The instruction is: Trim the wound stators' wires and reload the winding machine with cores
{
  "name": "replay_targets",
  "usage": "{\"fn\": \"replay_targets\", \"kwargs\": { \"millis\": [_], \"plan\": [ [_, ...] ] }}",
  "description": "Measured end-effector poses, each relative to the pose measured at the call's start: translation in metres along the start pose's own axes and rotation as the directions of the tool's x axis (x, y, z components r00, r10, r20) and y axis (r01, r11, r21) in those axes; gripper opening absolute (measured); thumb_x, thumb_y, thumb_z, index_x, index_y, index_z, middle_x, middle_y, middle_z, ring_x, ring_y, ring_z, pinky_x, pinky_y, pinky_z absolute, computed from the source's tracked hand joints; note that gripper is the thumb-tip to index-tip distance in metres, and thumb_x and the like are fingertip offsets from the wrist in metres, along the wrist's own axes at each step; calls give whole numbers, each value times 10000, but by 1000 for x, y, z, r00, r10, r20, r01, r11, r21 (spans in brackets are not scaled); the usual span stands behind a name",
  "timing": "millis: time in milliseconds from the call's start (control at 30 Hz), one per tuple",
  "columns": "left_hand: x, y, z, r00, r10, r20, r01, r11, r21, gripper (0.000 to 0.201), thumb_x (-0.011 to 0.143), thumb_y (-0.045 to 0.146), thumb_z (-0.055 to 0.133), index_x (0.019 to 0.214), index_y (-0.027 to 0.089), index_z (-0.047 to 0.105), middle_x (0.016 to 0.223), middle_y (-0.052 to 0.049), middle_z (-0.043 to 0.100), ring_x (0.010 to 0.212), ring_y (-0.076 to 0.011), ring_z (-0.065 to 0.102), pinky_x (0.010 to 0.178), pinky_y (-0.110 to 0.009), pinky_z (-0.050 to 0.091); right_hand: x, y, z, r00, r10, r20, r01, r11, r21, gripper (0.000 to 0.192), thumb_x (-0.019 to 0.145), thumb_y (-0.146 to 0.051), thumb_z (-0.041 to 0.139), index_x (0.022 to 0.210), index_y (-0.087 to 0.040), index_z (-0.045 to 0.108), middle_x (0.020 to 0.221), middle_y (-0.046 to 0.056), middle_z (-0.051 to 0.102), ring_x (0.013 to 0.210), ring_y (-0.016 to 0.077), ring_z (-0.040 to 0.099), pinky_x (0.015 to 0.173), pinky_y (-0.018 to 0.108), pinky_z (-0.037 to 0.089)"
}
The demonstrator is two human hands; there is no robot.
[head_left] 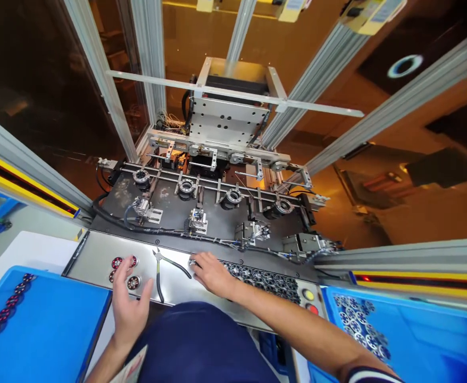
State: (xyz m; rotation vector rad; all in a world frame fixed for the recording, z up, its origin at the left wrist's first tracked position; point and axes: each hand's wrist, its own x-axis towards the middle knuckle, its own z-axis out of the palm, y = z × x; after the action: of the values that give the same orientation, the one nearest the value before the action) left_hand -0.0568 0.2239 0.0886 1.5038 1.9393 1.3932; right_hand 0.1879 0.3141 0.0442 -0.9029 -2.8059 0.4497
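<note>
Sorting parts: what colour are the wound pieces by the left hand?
Red-and-dark wound pieces, seen in the head view.

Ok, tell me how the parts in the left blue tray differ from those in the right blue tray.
The wound parts in the left blue tray look dark red and lie in one curved line. The bare rings in the right blue tray are silvery and lie clustered several wide. Both are small and round.
</note>
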Motion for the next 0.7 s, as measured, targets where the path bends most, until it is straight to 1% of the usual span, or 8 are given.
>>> {"fn": "replay_targets", "kwargs": {
  "millis": [100,233,333,400,467,533,633,700],
  "plan": [
    [2,10,4,987,-110,120,122,988,-97,578,807,300,738,1347,222,551,1400,-138,558,1294,-309,522,1088,-490,422,11,4,2,999,16,39,-17,999,34,203,903,-217,644,1087,-135,623,1216,150,621,1081,278,566,907,447,477],
    [6,15,15,916,-265,301,330,924,-193,376,778,399,757,1109,228,712,1275,-111,649,1248,-319,549,1117,-517,381,25,13,-4,999,-19,32,14,991,133,81,903,-224,629,926,-146,629,960,61,664,964,230,611,885,424,487],
    [8,21,25,825,-351,444,489,837,-247,390,823,476,702,1090,192,733,1118,-134,722,1055,-305,666,991,-511,493,30,3,-18,995,-48,-91,70,965,252,115,835,-207,666,929,-157,623,944,100,698,919,241,625,851,413,512],
    [9,30,28,751,-374,544,594,744,-307,442,879,531,615,1077,156,743,985,-146,750,919,-286,715,879,-486,556,29,-16,-34,974,-41,-224,118,932,343,260,822,-224,665,1066,-168,598,1044,118,708,966,237,637,871,402,527],
    [10,42,28,703,-359,613,661,647,-380,519,886,589,573,1078,139,745,922,-149,756,848,-274,731,814,-458,582,28,-38,-52,933,-11,-359,173,890,423,370,843,-222,629,1200,-184,537,1134,120,700,1041,223,641,909,391,534],
    [12,54,24,695,-341,634,691,562,-455,579,835,639,614,1121,150,731,941,-143,757,827,-263,733,792,-435,591,27,-56,-70,886,18,-464,231,849,475,411,865,-201,595,1264,-205,496,1186,118,692,1102,213,639,942,392,535],
    [15,67,16,725,-346,596,683,480,-551,602,749,625,724,1175,201,701,994,-106,750,805,-226,726,766,-381,594,29,-71,-87,819,51,-572,300,812,501,443,870,-202,625,1295,-228,502,1235,127,675,1149,228,627,968,425,532],
    [15,70,13,748,-366,554,663,455,-595,523,727,550,786,1122,214,717,970,-73,745,777,-188,715,745,-326,586,31,-74,-91,767,80,-637,316,817,483,454,846,-199,678,1278,-242,546,1162,128,688,1076,245,639,898,432,553]
  ]
}}
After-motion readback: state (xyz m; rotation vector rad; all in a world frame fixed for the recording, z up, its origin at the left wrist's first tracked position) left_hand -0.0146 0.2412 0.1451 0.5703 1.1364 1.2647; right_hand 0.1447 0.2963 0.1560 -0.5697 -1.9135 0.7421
